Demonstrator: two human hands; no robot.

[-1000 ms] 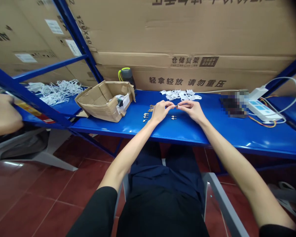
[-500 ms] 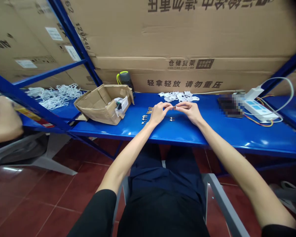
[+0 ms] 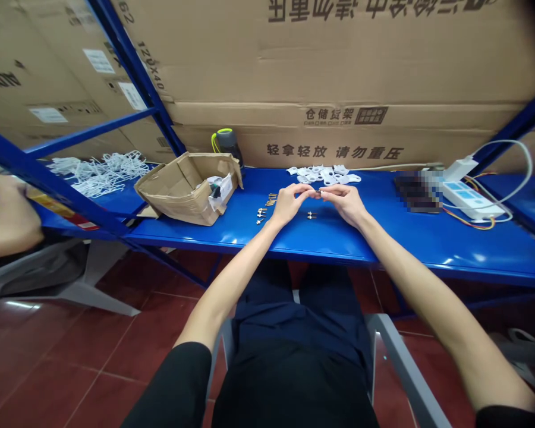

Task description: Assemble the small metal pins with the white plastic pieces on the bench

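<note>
My left hand (image 3: 289, 203) and my right hand (image 3: 346, 202) meet above the blue shelf top (image 3: 383, 238), fingertips pinched together on a small metal pin part (image 3: 318, 192) held between them. Just below the hands lies one more small metal pin (image 3: 311, 215). Left of my left hand sit several loose metal pins (image 3: 264, 211). A pile of white plastic pieces (image 3: 323, 174) lies just beyond the hands, near the back.
An open cardboard box (image 3: 187, 187) stands left of the hands, a dark bottle (image 3: 226, 144) behind it. White plastic hooks (image 3: 100, 171) are heaped further left. A white power strip (image 3: 470, 199) with cables lies right. Another person's arm (image 3: 6, 217) shows at the far left.
My fingertips have drawn closer together around the small part. The view shifted slightly; the other person's arm at the left moved a little.
</note>
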